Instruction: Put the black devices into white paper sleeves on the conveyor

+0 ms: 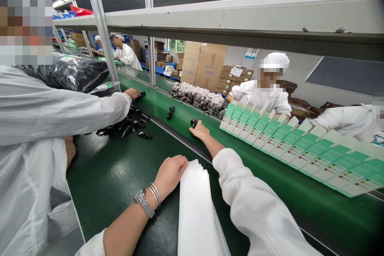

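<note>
My right hand [200, 131] reaches over the green conveyor belt [207, 144], its fingers closed on a small black handheld device [194, 122]. A second black device [171, 112] lies on the belt to the left, apart from both my hands. Nearer to me, my left hand [172, 176] has its fingers pressed together at the top left corner of a stack of long white sleeves [195, 208]. That stack lies flat on the green table [120, 192]. How many layers my left fingers grip is hidden.
Beside me on the left, a co-worker's hand [132, 93] holds another device at the belt, above a pile of black devices [127, 126]. Green-and-white boxes [282, 140] stand in a row along the belt's right side. Bundled cords [198, 97] lie beyond; a shelf [240, 14] crosses overhead.
</note>
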`<state>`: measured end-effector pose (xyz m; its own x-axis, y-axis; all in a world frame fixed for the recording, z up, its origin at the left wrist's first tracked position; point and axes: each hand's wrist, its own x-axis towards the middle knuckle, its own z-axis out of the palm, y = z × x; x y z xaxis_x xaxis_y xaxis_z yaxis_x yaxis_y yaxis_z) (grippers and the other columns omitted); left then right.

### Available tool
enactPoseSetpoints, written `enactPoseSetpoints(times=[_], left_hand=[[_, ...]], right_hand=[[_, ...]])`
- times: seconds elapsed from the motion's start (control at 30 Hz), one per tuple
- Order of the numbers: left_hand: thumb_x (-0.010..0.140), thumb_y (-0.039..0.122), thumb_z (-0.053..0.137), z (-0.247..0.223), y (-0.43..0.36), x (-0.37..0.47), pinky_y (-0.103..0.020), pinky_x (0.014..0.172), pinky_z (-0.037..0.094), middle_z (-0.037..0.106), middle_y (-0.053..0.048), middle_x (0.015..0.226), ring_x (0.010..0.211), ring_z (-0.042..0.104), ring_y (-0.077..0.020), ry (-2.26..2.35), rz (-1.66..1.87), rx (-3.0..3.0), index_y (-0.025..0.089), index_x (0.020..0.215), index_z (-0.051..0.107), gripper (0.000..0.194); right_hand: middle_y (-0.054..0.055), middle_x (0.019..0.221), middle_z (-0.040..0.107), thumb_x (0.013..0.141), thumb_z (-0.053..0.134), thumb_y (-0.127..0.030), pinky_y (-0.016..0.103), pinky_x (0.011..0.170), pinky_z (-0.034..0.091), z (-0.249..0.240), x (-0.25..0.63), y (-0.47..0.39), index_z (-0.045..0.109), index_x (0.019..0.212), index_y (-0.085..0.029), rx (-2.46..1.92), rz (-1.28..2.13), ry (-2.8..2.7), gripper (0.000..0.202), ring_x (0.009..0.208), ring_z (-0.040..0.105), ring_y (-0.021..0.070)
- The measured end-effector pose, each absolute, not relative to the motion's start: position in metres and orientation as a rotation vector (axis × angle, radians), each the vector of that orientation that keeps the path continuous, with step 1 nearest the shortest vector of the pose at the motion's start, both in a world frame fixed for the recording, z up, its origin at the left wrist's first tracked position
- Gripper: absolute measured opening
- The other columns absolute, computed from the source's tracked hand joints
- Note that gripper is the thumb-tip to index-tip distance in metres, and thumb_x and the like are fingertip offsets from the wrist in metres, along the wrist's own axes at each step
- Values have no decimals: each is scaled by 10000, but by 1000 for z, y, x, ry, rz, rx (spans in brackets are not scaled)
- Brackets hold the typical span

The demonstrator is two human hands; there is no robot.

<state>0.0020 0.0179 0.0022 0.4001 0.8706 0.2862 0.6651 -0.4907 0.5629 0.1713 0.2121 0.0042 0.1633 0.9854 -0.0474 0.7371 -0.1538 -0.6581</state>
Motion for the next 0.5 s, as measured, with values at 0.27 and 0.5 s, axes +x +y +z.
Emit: enactPoseSetpoints(times=[0.27, 0.5], left_hand=[[895, 218, 509, 6, 15, 1, -315, 763, 390, 586, -15, 893, 840, 540, -174, 1294, 962, 2385, 198, 787, 574, 128], [843, 189, 593, 10, 8, 7, -303, 759, 434, 522, -25, 894, 842, 524, -165, 1177, 1072, 2224, 186, 751, 608, 93]], right_hand=[[45, 1034, 649, 884, 419, -250, 352, 799, 545, 6, 193, 156, 175, 1378, -245, -1494, 980, -1457, 551, 884, 682, 177], [-24, 948, 611, 663, 804, -273, 442, 752, 573, 16, 211, 64, 118, 1371, -404, -766, 1372, -1175, 995, 779, 703, 210]])
